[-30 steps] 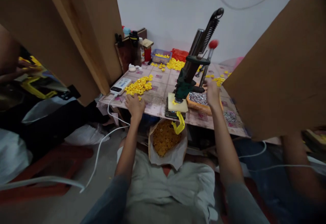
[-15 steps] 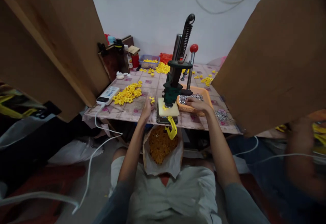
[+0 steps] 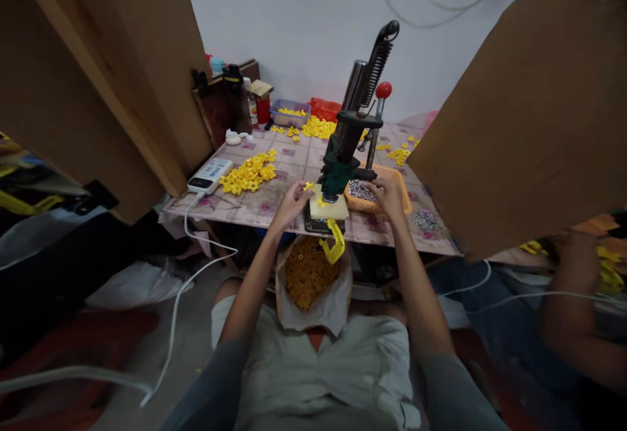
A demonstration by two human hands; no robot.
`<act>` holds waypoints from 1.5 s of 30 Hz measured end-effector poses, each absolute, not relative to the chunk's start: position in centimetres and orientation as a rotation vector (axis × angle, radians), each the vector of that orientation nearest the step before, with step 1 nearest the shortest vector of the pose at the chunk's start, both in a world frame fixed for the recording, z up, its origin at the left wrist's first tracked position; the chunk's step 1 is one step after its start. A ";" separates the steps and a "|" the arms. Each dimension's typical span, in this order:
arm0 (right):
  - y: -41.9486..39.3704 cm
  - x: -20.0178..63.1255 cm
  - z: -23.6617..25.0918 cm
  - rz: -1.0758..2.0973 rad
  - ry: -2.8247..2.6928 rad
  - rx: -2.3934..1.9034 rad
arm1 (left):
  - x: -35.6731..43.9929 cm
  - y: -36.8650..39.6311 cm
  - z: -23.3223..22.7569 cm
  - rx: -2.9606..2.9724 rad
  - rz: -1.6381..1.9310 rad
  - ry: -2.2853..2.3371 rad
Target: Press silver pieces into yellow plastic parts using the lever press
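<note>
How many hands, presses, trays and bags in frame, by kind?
Hands: 3 (left hand holding a yellow part, right hand at the orange tray, another person's hand)
Hand press: 1
Trays: 2 (orange tray, blue tray)
Bag of yellow parts: 1
Power bank: 1
Total: 8
</note>
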State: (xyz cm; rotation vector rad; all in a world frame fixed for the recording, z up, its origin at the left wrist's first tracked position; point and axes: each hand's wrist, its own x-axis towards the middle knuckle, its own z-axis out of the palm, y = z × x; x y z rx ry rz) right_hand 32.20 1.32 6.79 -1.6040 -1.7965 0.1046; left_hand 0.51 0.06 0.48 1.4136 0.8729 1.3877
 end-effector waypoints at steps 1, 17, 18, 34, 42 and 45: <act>1.3 32.2 6.8 0.107 -1.810 -1.595 | 0.5 0.1 0.4 1.414 1.384 0.870; -5.3 25.0 3.1 -0.396 -1.799 -1.355 | 0.3 -0.4 1.5 1.542 1.346 0.860; -5.6 24.6 3.0 -0.422 -1.835 -1.344 | 0.4 -0.4 1.5 1.537 1.329 0.853; -4.7 21.3 2.2 0.052 -1.689 -1.389 | 0.6 -0.2 1.6 1.706 1.321 0.794; -4.7 21.3 2.3 0.193 -1.632 -1.418 | 0.5 0.1 1.2 1.817 1.299 0.781; -4.9 21.4 2.4 0.216 -1.651 -1.407 | 0.5 0.1 0.9 1.755 1.294 0.753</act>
